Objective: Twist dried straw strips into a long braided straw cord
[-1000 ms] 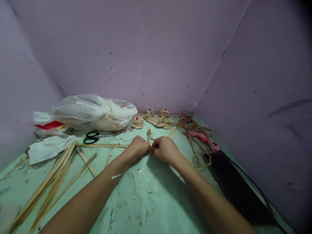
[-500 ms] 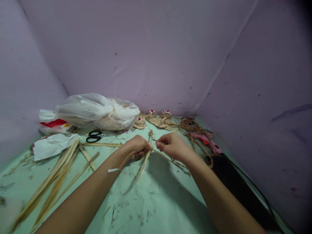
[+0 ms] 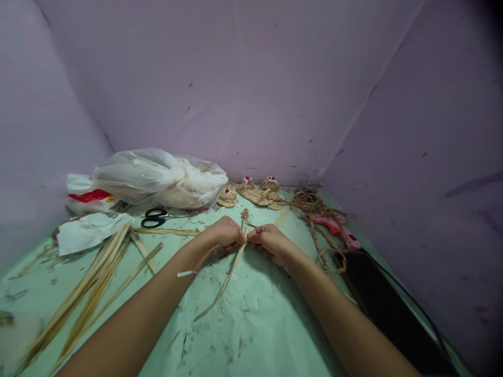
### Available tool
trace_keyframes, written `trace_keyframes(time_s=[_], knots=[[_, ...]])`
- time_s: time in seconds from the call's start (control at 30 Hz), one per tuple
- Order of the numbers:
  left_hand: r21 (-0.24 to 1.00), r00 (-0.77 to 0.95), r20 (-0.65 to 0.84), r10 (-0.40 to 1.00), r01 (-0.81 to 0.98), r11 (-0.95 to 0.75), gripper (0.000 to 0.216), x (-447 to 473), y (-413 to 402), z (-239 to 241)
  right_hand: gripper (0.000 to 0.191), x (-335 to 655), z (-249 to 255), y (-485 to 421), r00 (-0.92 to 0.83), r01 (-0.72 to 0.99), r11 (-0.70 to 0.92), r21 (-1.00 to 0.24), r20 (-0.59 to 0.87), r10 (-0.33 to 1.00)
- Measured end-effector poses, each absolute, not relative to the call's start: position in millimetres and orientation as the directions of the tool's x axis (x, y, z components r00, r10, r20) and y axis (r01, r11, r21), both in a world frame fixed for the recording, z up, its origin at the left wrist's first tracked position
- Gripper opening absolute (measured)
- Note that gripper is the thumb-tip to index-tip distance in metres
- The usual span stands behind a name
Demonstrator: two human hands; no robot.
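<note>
In the middle of the table a short braid [image 3: 245, 219] of dried plant fibre points away from me. My left hand [image 3: 228, 234] is closed in a pinch on the braid's near end. Right beside it, my right hand [image 3: 269, 242] pinches the same spot from the other side, fingertips almost touching the left ones. One loose fibre strip [image 3: 226, 283] hangs from between the hands and curves toward me on the table. What else lies inside the fingers is hidden.
Dried fibre strips [image 3: 84, 288] lie at left, near black-handled scissors [image 3: 154, 217]. Behind them rests a white plastic bag [image 3: 157, 178]. Woven pieces with red beads [image 3: 257, 195], coiled braided cord [image 3: 310, 201], a pink tool [image 3: 348, 233] and a black slab [image 3: 393, 309] occupy the right and back.
My right hand has come down and in to the left, and now grips beside my left hand. The strip that stretched out to the right no longer shows there.
</note>
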State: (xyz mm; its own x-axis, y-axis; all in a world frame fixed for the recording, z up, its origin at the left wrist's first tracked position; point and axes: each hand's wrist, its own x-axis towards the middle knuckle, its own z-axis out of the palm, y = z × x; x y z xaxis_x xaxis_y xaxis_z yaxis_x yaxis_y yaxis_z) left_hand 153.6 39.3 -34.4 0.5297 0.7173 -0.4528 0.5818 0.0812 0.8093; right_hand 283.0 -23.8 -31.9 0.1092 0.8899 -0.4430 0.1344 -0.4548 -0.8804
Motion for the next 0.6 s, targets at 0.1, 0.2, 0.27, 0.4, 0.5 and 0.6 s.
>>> trace_keyframes(time_s=[0.1,0.2,0.27,0.4,0.5,0.6], knots=[[0.783,0.516,-0.426,0.743,0.621,0.018,0.001,156,35,-27,0.007,284,-37,-23,0.081,0.091,-0.437,-0.895,-0.43,0.899],[0.738,0.517,-0.414,0.749,0.672,-0.056,0.004,155,31,-19,0.006,284,-39,-23,0.104,0.076,-0.425,-0.902,-0.417,0.903],[0.71,0.551,-0.393,0.736,0.69,-0.137,0.006,153,31,-14,0.008,285,-40,-23,0.105,0.082,-0.431,-0.899,-0.422,0.9],[0.648,0.554,-0.371,0.746,0.729,-0.219,0.014,141,40,0,0.012,286,-41,-22,0.086,0.09,-0.431,-0.898,-0.425,0.901],[0.529,0.451,-0.24,0.86,0.803,-0.274,0.017,126,52,13,0.01,287,-42,-22,0.072,0.058,-0.428,-0.902,-0.424,0.903],[0.385,0.367,-0.173,0.914,0.88,-0.28,0.013,110,64,21,0.008,287,-41,-23,0.073,0.049,-0.437,-0.898,-0.433,0.899]])
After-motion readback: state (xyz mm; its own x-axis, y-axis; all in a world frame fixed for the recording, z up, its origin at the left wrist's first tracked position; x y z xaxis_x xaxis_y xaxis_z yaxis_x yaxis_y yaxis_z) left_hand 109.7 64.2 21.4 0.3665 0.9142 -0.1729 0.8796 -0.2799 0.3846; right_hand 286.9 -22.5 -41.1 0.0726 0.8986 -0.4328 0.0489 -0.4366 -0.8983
